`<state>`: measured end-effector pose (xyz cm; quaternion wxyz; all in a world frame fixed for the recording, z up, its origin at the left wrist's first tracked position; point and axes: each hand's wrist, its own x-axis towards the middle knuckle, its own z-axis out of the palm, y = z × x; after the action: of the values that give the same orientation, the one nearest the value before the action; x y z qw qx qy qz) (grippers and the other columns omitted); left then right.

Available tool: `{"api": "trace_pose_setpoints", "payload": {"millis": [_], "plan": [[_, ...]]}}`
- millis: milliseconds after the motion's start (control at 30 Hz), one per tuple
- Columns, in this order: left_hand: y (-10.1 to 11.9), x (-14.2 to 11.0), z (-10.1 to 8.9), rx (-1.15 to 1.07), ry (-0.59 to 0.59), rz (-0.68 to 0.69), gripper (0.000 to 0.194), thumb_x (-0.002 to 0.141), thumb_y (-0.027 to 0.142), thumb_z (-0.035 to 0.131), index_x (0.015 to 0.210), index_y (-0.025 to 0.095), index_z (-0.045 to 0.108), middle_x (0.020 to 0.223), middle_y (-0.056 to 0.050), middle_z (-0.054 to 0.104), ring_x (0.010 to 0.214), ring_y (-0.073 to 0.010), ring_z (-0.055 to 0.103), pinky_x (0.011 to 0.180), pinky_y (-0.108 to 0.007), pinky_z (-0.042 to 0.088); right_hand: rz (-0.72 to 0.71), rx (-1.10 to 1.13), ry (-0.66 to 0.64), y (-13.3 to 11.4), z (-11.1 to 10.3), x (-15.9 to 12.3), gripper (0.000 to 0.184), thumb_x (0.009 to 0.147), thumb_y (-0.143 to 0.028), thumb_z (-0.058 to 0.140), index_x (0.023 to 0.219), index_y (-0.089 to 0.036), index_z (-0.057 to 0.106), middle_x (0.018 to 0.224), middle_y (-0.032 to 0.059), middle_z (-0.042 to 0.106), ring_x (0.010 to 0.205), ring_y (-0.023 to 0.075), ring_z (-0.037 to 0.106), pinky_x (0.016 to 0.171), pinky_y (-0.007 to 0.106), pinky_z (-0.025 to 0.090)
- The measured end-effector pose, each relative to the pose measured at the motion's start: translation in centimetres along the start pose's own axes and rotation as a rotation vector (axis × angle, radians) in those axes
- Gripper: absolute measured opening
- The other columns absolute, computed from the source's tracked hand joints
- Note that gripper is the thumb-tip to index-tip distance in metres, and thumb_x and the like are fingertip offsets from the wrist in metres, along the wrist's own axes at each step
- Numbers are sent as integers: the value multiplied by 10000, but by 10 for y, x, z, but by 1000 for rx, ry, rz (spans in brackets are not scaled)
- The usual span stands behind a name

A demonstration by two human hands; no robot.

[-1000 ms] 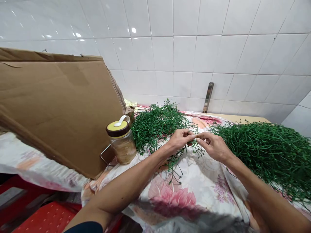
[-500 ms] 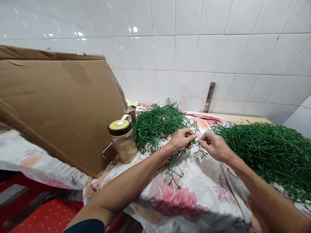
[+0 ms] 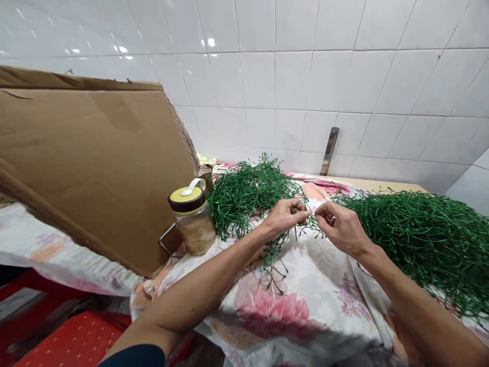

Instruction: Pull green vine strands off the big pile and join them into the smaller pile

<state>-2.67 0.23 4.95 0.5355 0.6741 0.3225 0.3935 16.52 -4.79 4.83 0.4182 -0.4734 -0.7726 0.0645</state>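
Observation:
Thin green artificial plant stems lie in a tangled left pile (image 3: 248, 196) and a larger right pile (image 3: 424, 244). My left hand (image 3: 288, 216) is closed in a pinch on a green stem, just in front of the left pile. Facing it, my right hand (image 3: 338, 224) is also pinched, its fingertips close to the left ones. A bit of green shows between and below the fingers, but what exactly the right fingertips grip is too small to make out. Some loose stems (image 3: 273, 260) hang below my left wrist over the cloth.
A jar (image 3: 194, 229) with a yellow and brown lid stands left of the left pile. Behind it leans a large cardboard sheet (image 3: 95, 153). A floral cloth (image 3: 290, 306) covers the table. A red stool (image 3: 76, 339) is at lower left, and a metal strip (image 3: 329, 152) rests against the tiled wall.
My right hand has turned slightly and its fingertips have risen a little. The stems that dangled between the hands now show less. The left hand has barely moved.

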Motion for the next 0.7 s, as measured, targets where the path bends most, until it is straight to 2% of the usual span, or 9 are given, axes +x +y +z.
{"api": "trace_pose_setpoints", "payload": {"millis": [100,233,400,533,600,700], "plan": [[-3,2,-1,-3,1,-20,352,726,418,780,744,127,581,661,-39,657,625,-111,588,643,-238,424,-90,-92,-4,7,1,1,81,871,-169,538,873,-199,613,738,15,603,650,149,534,643,279,431],[-4,2,1,-47,-4,-19,378,726,438,784,727,132,564,641,-33,645,603,-105,582,622,-234,427,-128,-122,-2,8,0,1,107,883,-147,518,882,-200,611,802,35,618,678,157,539,668,289,430],[-1,-1,5,-30,1,-16,399,744,468,772,739,141,543,614,-16,624,546,-90,551,555,-215,428,-104,-101,73,-8,-3,-1,129,959,-264,536,895,-201,628,838,49,623,680,162,540,689,298,449],[-1,-2,2,51,20,-1,364,795,481,711,781,151,557,584,16,580,498,-85,514,484,-193,392,-105,-106,-48,-10,3,-4,178,946,-356,596,1018,-205,658,920,67,637,724,175,578,706,308,460],[-2,-2,0,97,35,-4,338,815,476,682,806,158,567,588,23,580,475,-75,479,459,-184,352,-76,-113,-122,-6,7,-6,160,929,-323,613,1033,-207,647,907,51,650,694,165,579,686,303,447],[-4,0,-1,132,43,6,328,819,477,672,816,162,577,569,37,561,464,-65,439,459,-180,302,-24,-94,-168,0,10,-7,109,911,-242,593,1008,-209,628,770,-1,632,623,147,551,636,283,415]]}}
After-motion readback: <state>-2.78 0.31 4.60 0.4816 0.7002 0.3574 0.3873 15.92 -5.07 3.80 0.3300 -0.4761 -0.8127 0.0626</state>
